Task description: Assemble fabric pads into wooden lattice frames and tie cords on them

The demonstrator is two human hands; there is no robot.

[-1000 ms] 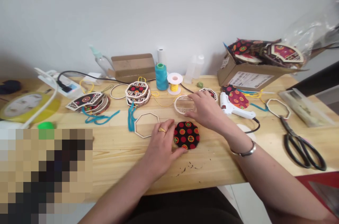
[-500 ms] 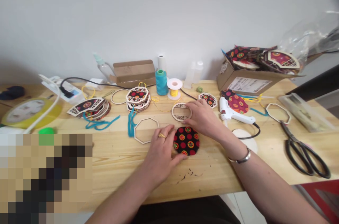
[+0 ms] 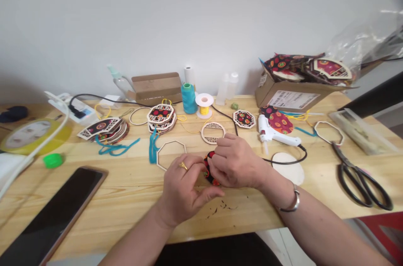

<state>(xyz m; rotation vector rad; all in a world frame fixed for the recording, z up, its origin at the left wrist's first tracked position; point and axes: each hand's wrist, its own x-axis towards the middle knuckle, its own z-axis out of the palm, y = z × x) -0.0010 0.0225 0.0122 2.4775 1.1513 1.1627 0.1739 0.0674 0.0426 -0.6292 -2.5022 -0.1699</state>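
In the head view a round piece of patterned black fabric [image 3: 210, 176] lies on the table, largely covered by my hands. My left hand [image 3: 185, 186], with a gold ring, curls its fingers at the left edge of this piece, its thumb stretched along the near side. From the right my right hand [image 3: 236, 163] presses over it with bent, closed fingertips. Just behind is a round wooden lattice frame [image 3: 204, 132] lying flat. An octagonal wooden frame [image 3: 157, 159] sits beyond my left hand.
A white glue gun [image 3: 277, 135] with its cable, a pale disc [image 3: 291, 169] and black-handled scissors [image 3: 359, 180] lie to the right. At left is a phone [image 3: 59, 211]. Thread spools [image 3: 189, 98], stacked ornaments [image 3: 162, 115] and a full cardboard box [image 3: 296, 96] stand along the back.
My right hand has left the lattice frame and come down onto the fabric piece. My left hand has moved slightly nearer and left, its fingers more curled. The view has shifted a little.
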